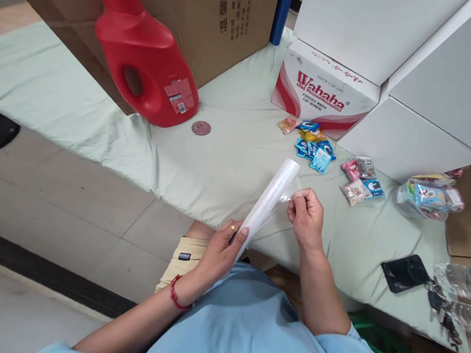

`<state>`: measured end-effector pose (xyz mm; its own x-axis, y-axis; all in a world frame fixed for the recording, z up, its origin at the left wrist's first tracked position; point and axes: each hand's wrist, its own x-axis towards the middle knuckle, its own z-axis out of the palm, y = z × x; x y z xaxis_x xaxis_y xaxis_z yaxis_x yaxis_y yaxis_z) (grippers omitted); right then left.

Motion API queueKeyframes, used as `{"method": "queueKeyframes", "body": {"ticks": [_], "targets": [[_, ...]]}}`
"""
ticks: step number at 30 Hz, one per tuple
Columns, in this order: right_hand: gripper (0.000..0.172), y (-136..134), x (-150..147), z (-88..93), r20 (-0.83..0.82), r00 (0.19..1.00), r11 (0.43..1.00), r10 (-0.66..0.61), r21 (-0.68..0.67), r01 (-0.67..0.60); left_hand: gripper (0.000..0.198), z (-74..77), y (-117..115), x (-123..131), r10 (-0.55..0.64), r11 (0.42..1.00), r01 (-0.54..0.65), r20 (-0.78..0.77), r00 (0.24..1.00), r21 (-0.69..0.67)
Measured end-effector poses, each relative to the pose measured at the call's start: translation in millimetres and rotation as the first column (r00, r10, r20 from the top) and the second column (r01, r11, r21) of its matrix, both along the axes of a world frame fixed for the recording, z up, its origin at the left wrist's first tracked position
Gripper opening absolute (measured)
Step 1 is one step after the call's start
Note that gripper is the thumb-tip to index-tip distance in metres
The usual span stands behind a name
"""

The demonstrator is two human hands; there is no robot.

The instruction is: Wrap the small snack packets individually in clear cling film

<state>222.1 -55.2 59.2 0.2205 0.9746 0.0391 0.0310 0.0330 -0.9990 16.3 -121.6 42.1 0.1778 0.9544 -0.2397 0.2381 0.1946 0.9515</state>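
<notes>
Left hand wrapped around the near end of a smooth, whitish, cylindrical roll of plastic film, above the near edge of the creased pale-green cloth; right hand pinching its thin transparent flap. A short length is unwound, apparently unsevered; most is wound.

Ahead of the right fingers, room runs to the blue packets, with the Wahaha box blocking behind them.
</notes>
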Motion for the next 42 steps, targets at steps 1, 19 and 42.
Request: {"method": "queueKeyframes", "body": {"ticks": [1, 19, 42], "targets": [[0.039, 1.7, 2.9, -1.5, -0.026, 1.0, 1.0, 0.003, -0.018, -0.003, 0.052, 0.2, -0.1, 0.1, 0.005, 0.996, 0.004, 0.097, 0.995, -0.092], [0.054, -25.7, -44.1, -23.9, -0.436, 0.9, 0.923, -0.004, -0.347, -0.164, 0.054, -7.0, 6.1, 15.7, 0.174, 0.969, -0.107, 0.306, 0.936, -0.225], [0.027, -23.6, -45.3, -23.8, 0.447, 0.894, 1.0, 0.012, -0.014, -0.007, 0.057, -9.7, 10.8, 14.2, 0.309, 0.893, -0.072, 0.489, 0.816, -0.444]]}}
